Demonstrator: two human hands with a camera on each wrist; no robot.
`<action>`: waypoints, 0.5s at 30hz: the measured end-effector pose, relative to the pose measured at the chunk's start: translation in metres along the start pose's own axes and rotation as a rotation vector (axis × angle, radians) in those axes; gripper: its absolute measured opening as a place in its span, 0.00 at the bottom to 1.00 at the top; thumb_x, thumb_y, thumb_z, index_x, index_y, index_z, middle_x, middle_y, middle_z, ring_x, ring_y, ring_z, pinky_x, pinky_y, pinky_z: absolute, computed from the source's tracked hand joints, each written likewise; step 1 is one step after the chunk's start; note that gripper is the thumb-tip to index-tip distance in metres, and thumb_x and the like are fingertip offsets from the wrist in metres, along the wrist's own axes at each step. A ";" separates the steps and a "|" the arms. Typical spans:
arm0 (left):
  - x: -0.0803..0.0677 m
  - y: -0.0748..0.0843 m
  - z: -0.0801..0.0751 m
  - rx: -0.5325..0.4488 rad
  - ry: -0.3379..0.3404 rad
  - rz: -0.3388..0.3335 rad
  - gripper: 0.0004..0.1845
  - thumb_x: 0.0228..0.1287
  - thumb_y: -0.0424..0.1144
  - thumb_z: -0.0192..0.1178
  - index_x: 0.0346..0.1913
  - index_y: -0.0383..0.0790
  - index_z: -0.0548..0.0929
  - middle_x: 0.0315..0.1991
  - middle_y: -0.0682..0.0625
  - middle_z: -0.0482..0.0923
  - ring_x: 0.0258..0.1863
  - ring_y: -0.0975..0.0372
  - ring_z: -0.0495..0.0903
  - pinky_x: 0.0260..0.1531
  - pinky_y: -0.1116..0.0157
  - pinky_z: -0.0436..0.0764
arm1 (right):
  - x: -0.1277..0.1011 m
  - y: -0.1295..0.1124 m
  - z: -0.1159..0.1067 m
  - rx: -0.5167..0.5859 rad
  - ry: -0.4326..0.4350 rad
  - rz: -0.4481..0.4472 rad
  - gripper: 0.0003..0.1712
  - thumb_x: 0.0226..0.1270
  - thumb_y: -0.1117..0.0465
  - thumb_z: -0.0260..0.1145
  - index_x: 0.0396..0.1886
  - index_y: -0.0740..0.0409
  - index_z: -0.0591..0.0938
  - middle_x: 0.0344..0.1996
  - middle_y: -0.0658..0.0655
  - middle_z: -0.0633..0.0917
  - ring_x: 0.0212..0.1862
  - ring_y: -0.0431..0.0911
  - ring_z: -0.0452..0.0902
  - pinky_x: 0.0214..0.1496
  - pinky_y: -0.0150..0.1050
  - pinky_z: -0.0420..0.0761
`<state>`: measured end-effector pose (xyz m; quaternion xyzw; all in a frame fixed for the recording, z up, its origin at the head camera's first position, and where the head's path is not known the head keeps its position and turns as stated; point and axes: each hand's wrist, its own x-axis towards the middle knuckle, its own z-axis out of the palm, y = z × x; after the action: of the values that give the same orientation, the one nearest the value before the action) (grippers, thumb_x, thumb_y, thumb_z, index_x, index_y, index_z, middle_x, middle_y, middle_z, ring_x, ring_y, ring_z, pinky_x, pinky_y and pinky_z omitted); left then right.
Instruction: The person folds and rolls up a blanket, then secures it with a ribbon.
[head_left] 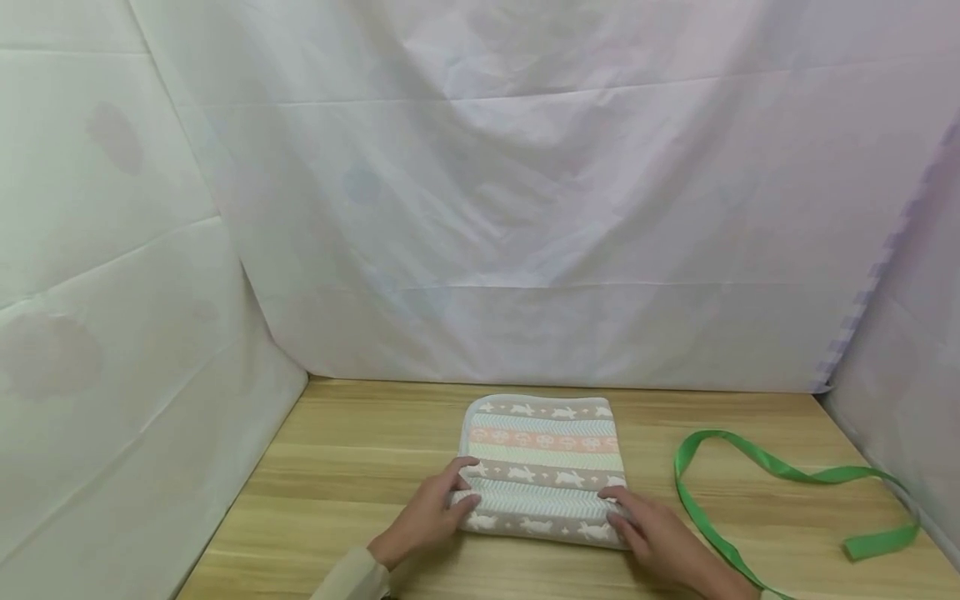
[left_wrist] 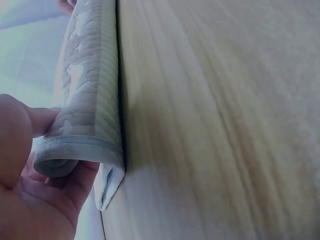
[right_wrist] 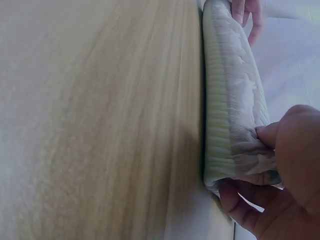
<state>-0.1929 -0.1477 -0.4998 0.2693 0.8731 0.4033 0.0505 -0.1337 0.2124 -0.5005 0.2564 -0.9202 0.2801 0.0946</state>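
A striped, padded cloth (head_left: 543, 454) with white rabbits and a pale blue border lies on the wooden table, its near edge rolled up. My left hand (head_left: 433, 505) holds the left end of that roll, thumb on top. In the left wrist view the cloth's bound edge (left_wrist: 80, 147) curls into a spiral, and the left fingers reach under it. At the right end my right hand (head_left: 654, 533) grips the roll, thumb on the outer side and fingers tucked beneath, as the right wrist view shows on the cloth (right_wrist: 240, 100).
A green ribbon (head_left: 772, 463) lies in a loose loop on the table (head_left: 330, 467) to the right, one end running under or near the right forearm. Pale fabric walls (head_left: 525, 208) stand at the back and both sides.
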 end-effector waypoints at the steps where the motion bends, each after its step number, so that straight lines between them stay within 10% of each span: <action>1: 0.001 -0.001 0.000 0.006 0.012 -0.009 0.26 0.71 0.43 0.60 0.67 0.39 0.69 0.38 0.56 0.80 0.34 0.70 0.77 0.43 0.63 0.80 | 0.000 0.001 0.001 0.006 0.009 0.014 0.13 0.73 0.61 0.63 0.55 0.52 0.78 0.35 0.40 0.83 0.34 0.28 0.72 0.32 0.33 0.77; 8: 0.007 -0.002 0.002 -0.007 0.073 -0.077 0.30 0.67 0.46 0.65 0.66 0.37 0.69 0.36 0.53 0.80 0.36 0.65 0.79 0.43 0.60 0.80 | 0.001 0.001 0.012 -0.024 0.114 0.037 0.15 0.66 0.65 0.69 0.52 0.55 0.80 0.29 0.40 0.83 0.29 0.27 0.69 0.31 0.32 0.77; 15: 0.011 -0.003 0.006 -0.045 0.121 -0.179 0.35 0.61 0.46 0.69 0.65 0.31 0.69 0.29 0.51 0.75 0.25 0.66 0.71 0.26 0.68 0.73 | 0.004 -0.005 0.016 -0.118 0.109 0.186 0.20 0.62 0.65 0.72 0.54 0.56 0.80 0.47 0.54 0.86 0.50 0.49 0.83 0.50 0.47 0.83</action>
<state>-0.2015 -0.1396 -0.5043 0.1643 0.8858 0.4323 0.0397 -0.1353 0.1980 -0.5100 0.1484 -0.9485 0.2465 0.1329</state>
